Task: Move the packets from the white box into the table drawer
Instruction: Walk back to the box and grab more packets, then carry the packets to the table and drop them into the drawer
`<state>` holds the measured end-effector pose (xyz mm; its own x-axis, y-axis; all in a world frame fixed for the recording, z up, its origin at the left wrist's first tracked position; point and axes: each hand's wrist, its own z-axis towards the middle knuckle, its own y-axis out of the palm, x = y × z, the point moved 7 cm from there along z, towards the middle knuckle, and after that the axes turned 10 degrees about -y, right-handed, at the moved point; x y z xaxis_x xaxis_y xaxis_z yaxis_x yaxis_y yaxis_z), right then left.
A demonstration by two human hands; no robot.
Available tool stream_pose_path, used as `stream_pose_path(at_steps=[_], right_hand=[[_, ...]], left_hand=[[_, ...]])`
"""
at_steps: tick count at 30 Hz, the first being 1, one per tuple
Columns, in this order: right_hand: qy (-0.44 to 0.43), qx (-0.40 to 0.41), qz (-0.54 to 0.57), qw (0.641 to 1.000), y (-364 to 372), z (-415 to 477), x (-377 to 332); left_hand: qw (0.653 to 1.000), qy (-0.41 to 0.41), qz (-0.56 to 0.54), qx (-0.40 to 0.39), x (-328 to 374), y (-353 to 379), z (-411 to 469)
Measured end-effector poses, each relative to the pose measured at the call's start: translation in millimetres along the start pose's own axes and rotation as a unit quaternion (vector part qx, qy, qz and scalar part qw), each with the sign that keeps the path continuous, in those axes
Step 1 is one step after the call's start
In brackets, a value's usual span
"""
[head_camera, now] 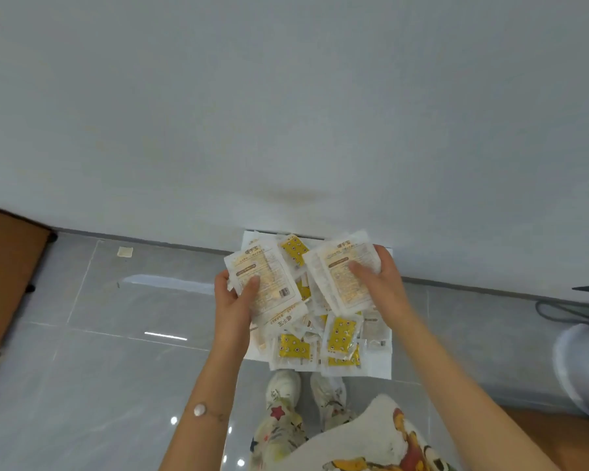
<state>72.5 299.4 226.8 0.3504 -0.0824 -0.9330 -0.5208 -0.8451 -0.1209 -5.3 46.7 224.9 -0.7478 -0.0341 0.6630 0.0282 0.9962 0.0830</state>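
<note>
- Down at the six o'clock side of the view, the white box [380, 367] sits on the grey tiled floor [116, 368], its far edge close against the wall [286, 113].
- Loose packets [342, 334] fill the box in a jumbled heap, some yellow face up, others showing pale printed backs.
- The left hand [233, 300] is over the box's nine o'clock side, thumb on top and fingers curled beneath, gripping the left stack [269, 283] of packets.
- The right hand [380, 283], over the box's two o'clock corner, grips the right stack [340, 277] the same way, thumb pressed across the top packet.
- Both stacks are above the heap, tilted, printed backs up; how many packets each holds cannot be told.
- A pair of white shoes [283, 385] stands just at the box's six o'clock edge.
- A brown wooden panel [4, 283] lies at nine o'clock of the view; a dark cable [568, 312] trails at three o'clock.
</note>
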Motion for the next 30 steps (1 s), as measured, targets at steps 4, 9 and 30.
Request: stream_pose_path(at_steps=[4,9,30], right_hand=[[-0.019,-0.06,-0.007,0.998,29,-42,-64],[-0.033,-0.154,-0.009,0.988,90,-96,-116],[-0.027,-0.513,-0.034,0.857,516,-427,-134]], left_hand=[[0.999,0.011,-0.038,0.029,24,-39,-65],[0.99,0.018,-0.119,0.077,37,-106,-144],[0.84,0.15,-0.383,0.352,-64,-548,-397]])
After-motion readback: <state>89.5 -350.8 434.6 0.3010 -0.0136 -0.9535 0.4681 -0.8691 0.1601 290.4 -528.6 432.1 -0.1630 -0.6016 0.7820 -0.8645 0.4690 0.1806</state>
